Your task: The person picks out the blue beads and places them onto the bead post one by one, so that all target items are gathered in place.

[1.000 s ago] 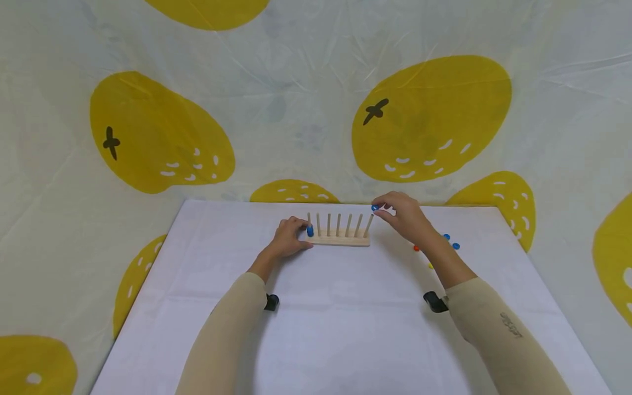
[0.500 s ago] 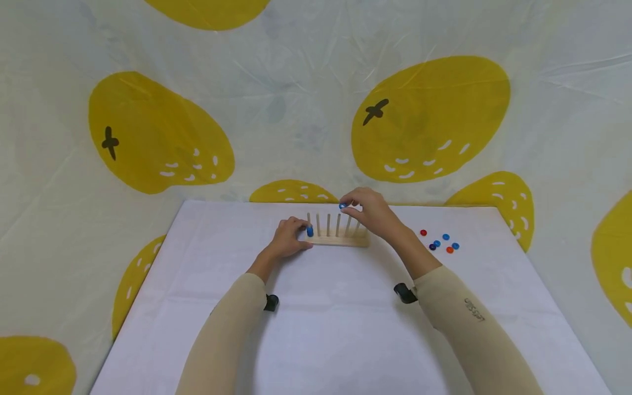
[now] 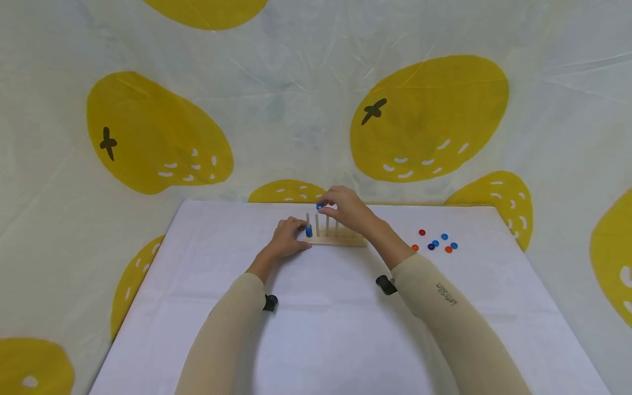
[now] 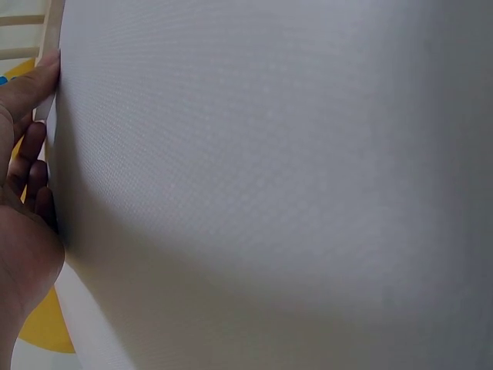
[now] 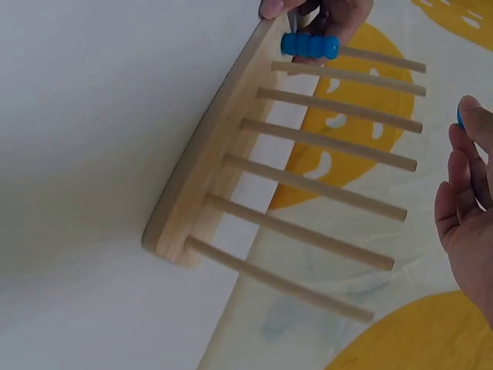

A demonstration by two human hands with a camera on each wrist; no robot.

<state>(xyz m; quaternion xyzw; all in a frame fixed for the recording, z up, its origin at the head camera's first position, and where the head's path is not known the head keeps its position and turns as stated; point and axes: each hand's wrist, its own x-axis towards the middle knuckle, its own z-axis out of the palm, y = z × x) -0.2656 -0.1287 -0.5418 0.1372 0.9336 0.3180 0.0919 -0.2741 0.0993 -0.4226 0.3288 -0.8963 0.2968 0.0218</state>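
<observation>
A wooden peg rack (image 3: 338,241) with a row of upright pegs stands toward the far side of the table. My left hand (image 3: 287,237) holds its left end between thumb and fingers. Blue beads (image 5: 310,45) are stacked on the leftmost peg, while the other pegs seen in the right wrist view are bare. Above the pegs near the left end, my right hand (image 3: 348,209) pinches one blue bead (image 3: 319,207) between thumb and fingertips. That hand and forearm hide the rack's right-hand pegs in the head view. In the left wrist view only part of my left hand (image 4: 27,100) shows at the edge.
Loose beads lie right of the rack: a red bead (image 3: 422,232), orange beads (image 3: 448,249), blue beads (image 3: 454,246) and a dark one (image 3: 431,247). White cloth (image 3: 316,329) covers the table. A curtain with yellow fruit prints (image 3: 429,118) hangs behind its far edge.
My right hand has moved left with the blue bead, from beyond the rack's right end to above its left pegs, uncovering the loose beads. My left hand has stayed on the rack.
</observation>
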